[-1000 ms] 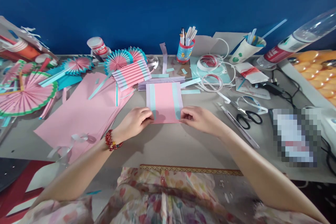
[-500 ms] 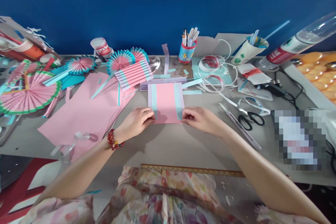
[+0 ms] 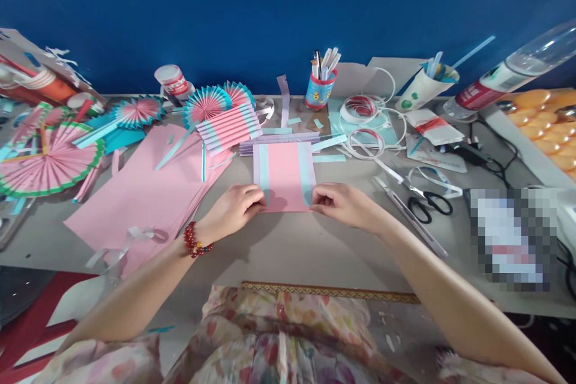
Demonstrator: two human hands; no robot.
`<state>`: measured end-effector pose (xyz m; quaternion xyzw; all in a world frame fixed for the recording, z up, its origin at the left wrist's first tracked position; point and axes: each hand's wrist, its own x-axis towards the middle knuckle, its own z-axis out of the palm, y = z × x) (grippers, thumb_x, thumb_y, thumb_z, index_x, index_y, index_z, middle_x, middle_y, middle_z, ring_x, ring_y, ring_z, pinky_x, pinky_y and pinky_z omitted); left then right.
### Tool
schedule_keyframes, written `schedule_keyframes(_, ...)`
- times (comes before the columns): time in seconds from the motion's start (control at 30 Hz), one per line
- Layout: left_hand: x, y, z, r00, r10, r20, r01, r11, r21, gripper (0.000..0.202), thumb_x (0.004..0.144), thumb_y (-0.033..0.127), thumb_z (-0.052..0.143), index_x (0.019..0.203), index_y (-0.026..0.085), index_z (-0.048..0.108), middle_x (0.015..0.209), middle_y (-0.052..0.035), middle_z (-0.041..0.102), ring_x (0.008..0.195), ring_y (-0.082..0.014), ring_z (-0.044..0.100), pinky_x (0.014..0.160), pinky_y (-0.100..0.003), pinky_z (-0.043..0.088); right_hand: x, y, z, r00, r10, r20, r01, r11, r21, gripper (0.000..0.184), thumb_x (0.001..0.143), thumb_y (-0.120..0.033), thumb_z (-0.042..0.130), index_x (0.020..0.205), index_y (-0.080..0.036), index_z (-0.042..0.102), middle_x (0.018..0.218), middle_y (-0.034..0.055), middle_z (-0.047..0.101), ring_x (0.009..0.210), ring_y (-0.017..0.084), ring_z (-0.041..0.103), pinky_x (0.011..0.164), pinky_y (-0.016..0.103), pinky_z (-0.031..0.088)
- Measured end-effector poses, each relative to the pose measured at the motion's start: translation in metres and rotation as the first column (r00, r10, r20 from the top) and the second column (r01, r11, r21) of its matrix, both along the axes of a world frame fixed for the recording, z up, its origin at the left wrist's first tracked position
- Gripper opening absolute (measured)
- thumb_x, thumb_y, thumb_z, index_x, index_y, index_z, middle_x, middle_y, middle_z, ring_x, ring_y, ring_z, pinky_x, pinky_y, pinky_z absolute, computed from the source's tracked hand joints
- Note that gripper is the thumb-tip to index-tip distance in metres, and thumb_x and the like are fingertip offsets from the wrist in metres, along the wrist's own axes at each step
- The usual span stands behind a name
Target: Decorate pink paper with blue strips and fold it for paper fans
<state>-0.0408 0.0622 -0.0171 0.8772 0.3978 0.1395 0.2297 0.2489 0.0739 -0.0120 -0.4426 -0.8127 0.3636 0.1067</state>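
Observation:
A small pink sheet of paper (image 3: 284, 174) with light blue and lilac bands down both sides lies in front of me. My left hand (image 3: 238, 205) pinches its near left corner, fingers closed. At the near right corner my right hand (image 3: 339, 205) pinches the same sheet between thumb and fingers. Just behind the sheet are lilac folded strips (image 3: 283, 145). To the left of them sits a pleated pink, blue and lilac paper piece (image 3: 230, 129).
Large pink sheets (image 3: 139, 192) lie left, near folded paper fans (image 3: 49, 156). At right are scissors (image 3: 425, 195), a utility knife (image 3: 416, 222) and coils of white tape (image 3: 362, 114). A pen holder (image 3: 320, 90), paper cup (image 3: 425, 90) and plastic bottle (image 3: 490, 85) stand along the back.

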Motion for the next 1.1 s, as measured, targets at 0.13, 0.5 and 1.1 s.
schedule_keyframes(0.13, -0.001, 0.0, -0.001, 1.0, 0.001, -0.018, 0.0, 1.0, 0.007, 0.015, 0.095, 0.017, 0.05, 0.083, 0.018, 0.058, 0.081, -0.0004, 0.062, 0.072, -0.0154, 0.058, 0.07, -0.027, 0.038, 0.0, -0.001, 0.0, 1.0, -0.001, 0.01, 0.001, 1.0, 0.011, 0.01, 0.084, -0.021, 0.057, 0.074, -0.02, 0.056, 0.074, -0.0021, 0.06, 0.067, 0.012, 0.053, 0.062, 0.022, 0.034)
schedule_keyframes(0.5, 0.001, -0.004, -0.002, 0.998, 0.017, -0.064, -0.014, 0.999, 0.04, 0.013, 0.098, 0.018, 0.046, 0.09, 0.018, 0.056, 0.089, -0.0023, 0.061, 0.078, -0.0162, 0.058, 0.076, -0.03, 0.04, 0.001, -0.006, -0.005, 1.0, -0.017, 0.002, 0.017, 0.996, 0.089, 0.002, 0.086, -0.021, 0.057, 0.084, -0.021, 0.058, 0.086, 0.0004, 0.059, 0.071, 0.013, 0.053, 0.066, 0.023, 0.037)
schedule_keyframes(1.1, -0.014, -0.013, -0.013, 0.944, -0.123, -0.305, 0.227, 0.915, 0.334, 0.037, 0.101, 0.018, 0.037, 0.128, 0.03, 0.06, 0.1, -0.0054, 0.06, 0.09, -0.0183, 0.054, 0.084, -0.033, 0.043, 0.002, -0.007, -0.009, 1.0, 0.015, -0.013, -0.013, 0.989, 0.15, 0.007, 0.088, -0.019, 0.055, 0.086, -0.022, 0.061, 0.09, 0.0007, 0.06, 0.072, 0.012, 0.055, 0.066, 0.023, 0.038)
